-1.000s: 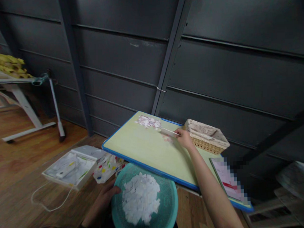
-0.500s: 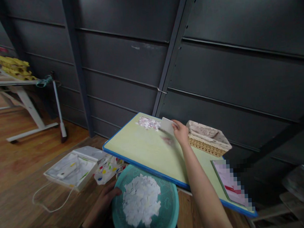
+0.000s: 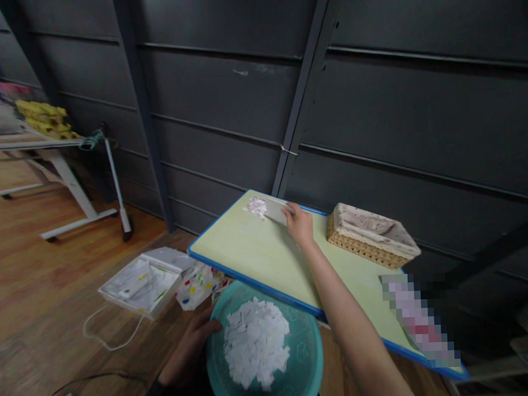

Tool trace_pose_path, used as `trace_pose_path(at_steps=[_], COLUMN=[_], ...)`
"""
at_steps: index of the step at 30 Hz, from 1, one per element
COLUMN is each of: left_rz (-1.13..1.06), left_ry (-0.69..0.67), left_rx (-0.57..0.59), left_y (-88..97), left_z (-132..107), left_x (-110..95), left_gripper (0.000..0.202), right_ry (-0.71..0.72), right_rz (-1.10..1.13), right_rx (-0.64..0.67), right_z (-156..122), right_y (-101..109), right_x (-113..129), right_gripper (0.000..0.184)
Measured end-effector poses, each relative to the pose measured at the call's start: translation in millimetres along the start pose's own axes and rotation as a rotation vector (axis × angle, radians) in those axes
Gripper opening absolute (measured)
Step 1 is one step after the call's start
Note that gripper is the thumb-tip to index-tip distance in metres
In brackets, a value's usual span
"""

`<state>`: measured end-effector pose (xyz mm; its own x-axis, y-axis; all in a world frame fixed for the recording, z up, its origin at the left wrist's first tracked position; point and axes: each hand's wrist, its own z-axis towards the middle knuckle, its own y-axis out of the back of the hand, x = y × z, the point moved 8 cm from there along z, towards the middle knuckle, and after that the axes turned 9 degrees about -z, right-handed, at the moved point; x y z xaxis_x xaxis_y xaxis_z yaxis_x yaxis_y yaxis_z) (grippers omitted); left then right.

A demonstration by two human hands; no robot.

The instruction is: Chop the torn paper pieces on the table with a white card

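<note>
My right hand [image 3: 298, 221] grips a flat, pale grey card [image 3: 276, 211], held on edge over the pale green tabletop [image 3: 248, 250] with blue edging. Against the card's left end lies a small pile of white and pinkish paper scraps [image 3: 256, 206]. My left hand [image 3: 203, 330] is closed on the left rim of a teal plastic basket [image 3: 307, 346], just below the table's front edge. White torn paper pieces [image 3: 257, 342] are heaped inside that basket. Most of my left fingers are hidden beneath the rim.
A cloth-lined wicker basket [image 3: 372, 240] stands at the table's right back, with a blurred-out flat item [image 3: 418, 322] near it. On the floor are an open white box [image 3: 141, 283] and a dotted plastic bag [image 3: 198, 287]. A dark panelled wall [image 3: 217, 95] rises behind.
My right hand has moved the card left across the table, and the scrap pile there is now narrower and more bunched. My left hand still holds the teal basket. The view has shifted slightly.
</note>
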<state>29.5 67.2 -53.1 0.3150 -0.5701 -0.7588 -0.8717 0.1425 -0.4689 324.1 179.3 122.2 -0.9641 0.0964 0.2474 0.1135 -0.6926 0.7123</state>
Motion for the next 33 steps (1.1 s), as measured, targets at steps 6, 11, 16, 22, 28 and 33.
trace_pose_path(at_steps=[6, 11, 16, 22, 28, 33], left_rz=[-0.008, -0.048, -0.066, -0.044, -0.036, -0.033], left_ry=[0.015, -0.013, -0.047, -0.032, -0.016, -0.023], left_rx=[-0.045, -0.015, 0.007, 0.006, 0.045, 0.035], left_y=[2.3, 5.3, 9.5, 7.8, -1.9, -2.2], left_z=[-0.1, 4.5, 7.6, 5.0, 1.3, 0.8], left_x=[-0.5, 4.4, 8.0, 6.2, 3.5, 3.4], left_gripper=[0.047, 0.041, 0.036, 0.038, 0.041, 0.038], right_ry=[0.019, 0.029, 0.019, -0.078, -0.119, -0.085], right_rz=[0.013, 0.022, -0.026, -0.135, -0.132, -0.116], right_rx=[0.018, 0.032, 0.075, 0.06, 0.036, 0.048], right_z=[7.7, 7.8, 5.8, 4.6, 3.5, 2.2], right_y=[-10.9, -16.7, -19.2, -2.5, 7.6, 2.7], right_x=[5.1, 5.3, 6.4, -1.5, -7.3, -4.2], right_gripper=[0.031, 0.032, 0.033, 0.033, 0.033, 0.032])
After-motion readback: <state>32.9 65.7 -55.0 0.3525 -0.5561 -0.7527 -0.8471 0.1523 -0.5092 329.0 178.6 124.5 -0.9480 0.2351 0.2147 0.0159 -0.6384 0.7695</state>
